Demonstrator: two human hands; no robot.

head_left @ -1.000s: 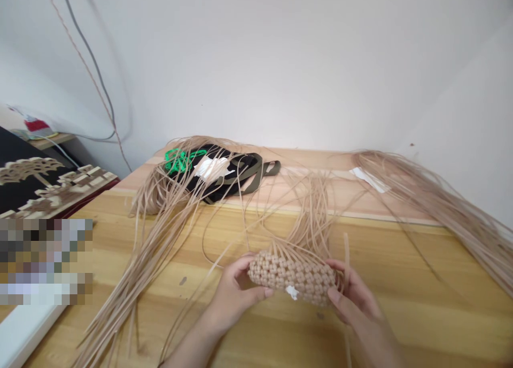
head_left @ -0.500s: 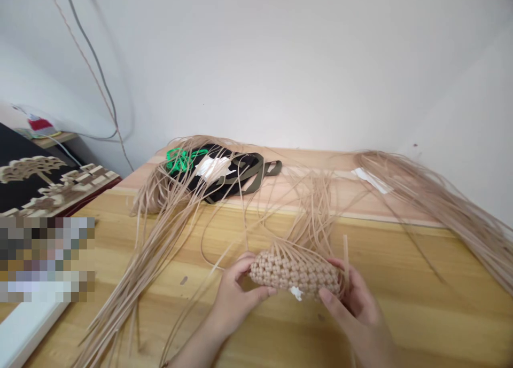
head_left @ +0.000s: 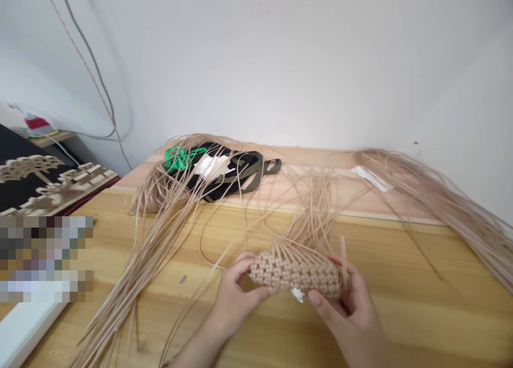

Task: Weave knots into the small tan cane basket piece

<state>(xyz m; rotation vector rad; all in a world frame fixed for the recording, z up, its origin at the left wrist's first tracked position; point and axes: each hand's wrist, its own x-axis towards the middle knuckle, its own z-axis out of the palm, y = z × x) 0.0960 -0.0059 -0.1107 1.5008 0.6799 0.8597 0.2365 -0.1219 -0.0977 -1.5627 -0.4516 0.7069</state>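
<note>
Through the head camera I have the woven piece (head_left: 296, 272) as my landmark: a tan, knotted-looking block of interlaced strands, held between both hands above the near part of the wooden surface (head_left: 425, 314). I cannot tell whether its underside touches the wood.

I see the left hand (head_left: 242, 290) curled around the left end of the woven piece, thumb along the near edge, fingers reaching behind. The right hand (head_left: 348, 301) grips the opposite end in much the same way, its thumb under the near edge and its fingers partly hidden. Both are bent only as far as the piece's thickness allows. A small white scrap (head_left: 297, 294) shows at the near edge of the woven piece, between the two thumbs.

Loose strands (head_left: 315, 210) fan out from the far side of the woven piece, and one flat strip (head_left: 343, 258) stands up beside its right end. Left of the woven piece I see a long bundle (head_left: 156, 250) of similar strands; beyond and to the left lie a dark bag (head_left: 250, 181), a green cord (head_left: 176, 161) and crumpled white paper (head_left: 212, 166). Beyond and to the right, another bundle (head_left: 444, 202) trails over a white paper strip (head_left: 372, 178).
</note>
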